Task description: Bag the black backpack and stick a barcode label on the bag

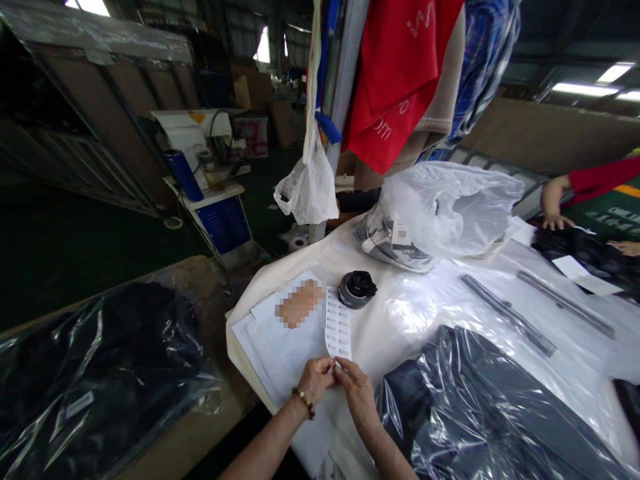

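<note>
A strip of printed barcode labels lies on the white-covered table, its near end curling up to my fingertips. My left hand, with a beaded bracelet at the wrist, pinches that near end. Thumb and fingers of my right hand close on the same end, touching the left fingertips. Whether a single label is between them is too small to tell. Beyond the strip stands a small round container with black material in it. White paper sheets lie left of the strip. To the right is a dark garment in clear plastic.
Another bagged dark garment rests on a lower surface at left. A filled clear bag sits at the table's back, below hanging red cloth. Across the table, a person's hand rests on black items. Clear plastic bags cover the right side.
</note>
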`<state>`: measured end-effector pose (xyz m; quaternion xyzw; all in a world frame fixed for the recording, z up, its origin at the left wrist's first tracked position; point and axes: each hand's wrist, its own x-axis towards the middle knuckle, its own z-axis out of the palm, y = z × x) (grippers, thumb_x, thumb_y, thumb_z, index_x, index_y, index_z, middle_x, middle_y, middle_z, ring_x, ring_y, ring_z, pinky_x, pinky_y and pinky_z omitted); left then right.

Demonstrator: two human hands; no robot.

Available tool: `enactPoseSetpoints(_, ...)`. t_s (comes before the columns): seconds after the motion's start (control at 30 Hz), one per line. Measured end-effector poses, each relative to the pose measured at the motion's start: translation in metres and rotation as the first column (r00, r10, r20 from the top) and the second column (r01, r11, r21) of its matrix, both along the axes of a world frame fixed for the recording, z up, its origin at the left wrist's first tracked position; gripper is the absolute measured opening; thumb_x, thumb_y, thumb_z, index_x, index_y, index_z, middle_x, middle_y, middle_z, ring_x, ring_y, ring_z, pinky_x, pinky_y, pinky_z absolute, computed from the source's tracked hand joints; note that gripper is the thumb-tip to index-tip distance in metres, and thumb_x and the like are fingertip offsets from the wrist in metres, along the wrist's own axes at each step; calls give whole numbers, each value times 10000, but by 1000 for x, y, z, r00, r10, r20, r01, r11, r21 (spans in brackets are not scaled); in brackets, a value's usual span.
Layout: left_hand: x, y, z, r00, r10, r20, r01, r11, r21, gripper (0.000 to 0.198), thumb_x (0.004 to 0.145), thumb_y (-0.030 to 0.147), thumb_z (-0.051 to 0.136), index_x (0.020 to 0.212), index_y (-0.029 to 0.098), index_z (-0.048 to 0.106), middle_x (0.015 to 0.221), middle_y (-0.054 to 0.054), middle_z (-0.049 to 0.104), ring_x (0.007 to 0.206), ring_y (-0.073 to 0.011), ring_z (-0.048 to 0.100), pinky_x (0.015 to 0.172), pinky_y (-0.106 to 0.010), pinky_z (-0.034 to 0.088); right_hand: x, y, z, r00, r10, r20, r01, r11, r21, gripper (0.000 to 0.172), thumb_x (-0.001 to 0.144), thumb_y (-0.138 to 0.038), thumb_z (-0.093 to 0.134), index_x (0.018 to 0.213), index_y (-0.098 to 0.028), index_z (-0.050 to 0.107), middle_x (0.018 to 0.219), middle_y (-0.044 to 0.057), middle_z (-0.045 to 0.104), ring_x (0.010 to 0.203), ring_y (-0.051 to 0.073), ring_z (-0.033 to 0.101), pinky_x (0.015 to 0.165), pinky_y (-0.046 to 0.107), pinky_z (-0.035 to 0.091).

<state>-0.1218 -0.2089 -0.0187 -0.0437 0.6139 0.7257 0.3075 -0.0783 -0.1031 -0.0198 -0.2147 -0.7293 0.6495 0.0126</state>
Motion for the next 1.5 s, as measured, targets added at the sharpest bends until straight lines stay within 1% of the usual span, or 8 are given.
enactPoseSetpoints(0.4, 5, -3, -7, 998, 0, 55, 0, 1000, 10, 212, 488, 246, 668, 676, 149, 659, 603, 40, 591, 615, -121, 500, 618, -236, 394, -3, -2, 8, 991, -106, 86, 123, 965, -232, 387, 620, -522, 645, 792, -181, 702, 782, 32, 687, 792, 210, 590, 750, 301, 450)
enactPoseSetpoints(0.73, 11, -11, -9, 997, 6, 82, -6, 1000, 1, 253, 499, 262, 618, 717, 136, 641, 606, 13, 602, 626, -159, 548, 606, -271, 438, 3, 2, 9, 978, -176, 113, 207, 894, -398, 483, 664, -579, 586, 887, -157, 662, 782, 49, 680, 752, 217, 610, 692, 311, 485)
enactPoseSetpoints(1.03, -1, -16, 11, 999, -36, -25, 33, 994, -102, 216, 509, 230, 539, 700, 171, 620, 675, 5, 637, 692, -182, 576, 689, -301, 459, 10, 1, 1, 985, -172, 18, 172, 959, -224, 446, 689, -548, 610, 917, -168, 668, 926, 65, 684, 913, 231, 595, 867, 371, 447)
enactPoseSetpoints(1.13, -7, -21, 25, 993, 51, -108, -73, 976, -204, 241, 502, 241, 564, 733, 185, 603, 733, -9, 628, 780, -200, 565, 724, -312, 448, 19, 8, 6, 972, -139, -191, 162, 981, 111, 359, 762, -463, 584, 994, -194, 631, 1009, 73, 658, 968, 222, 574, 881, 382, 436)
enactPoseSetpoints(1.2, -7, -21, 40, 968, 112, -223, -178, 936, -304, 213, 532, 285, 584, 726, 198, 589, 754, -10, 610, 806, -194, 545, 728, -301, 429, 26, 17, 18, 916, 24, -400, 191, 850, 491, 291, 811, -371, 559, 1046, -205, 597, 1008, 71, 650, 945, 205, 577, 830, 369, 451)
enactPoseSetpoints(1.27, -4, -16, 58, 968, 88, -234, -168, 924, -345, 185, 576, 356, 574, 663, 193, 571, 684, -6, 584, 718, -171, 532, 638, -274, 408, 31, 27, 35, 828, 242, -506, 266, 625, 734, 255, 830, -285, 549, 1065, -191, 572, 995, 75, 646, 940, 194, 574, 834, 368, 435)
enactPoseSetpoints(1.37, 6, 0, 82, 997, -39, 69, 51, 981, -188, 288, 572, 455, 567, 588, 169, 533, 540, 5, 529, 515, -121, 475, 472, -234, 312, 37, 40, 60, 741, 416, -527, 364, 410, 836, 217, 837, -238, 540, 1037, -156, 560, 986, 93, 636, 963, 194, 563, 905, 393, 381)
enactPoseSetpoints(1.5, 20, 25, 97, 948, -162, 275, 177, 984, -29, 321, 508, 459, 606, 571, 159, 510, 478, 12, 505, 434, -96, 434, 433, -223, 269, 50, 49, 74, 745, 427, -512, 418, 298, 858, 165, 845, -224, 526, 988, -157, 574, 963, 90, 637, 963, 192, 562, 931, 400, 353)
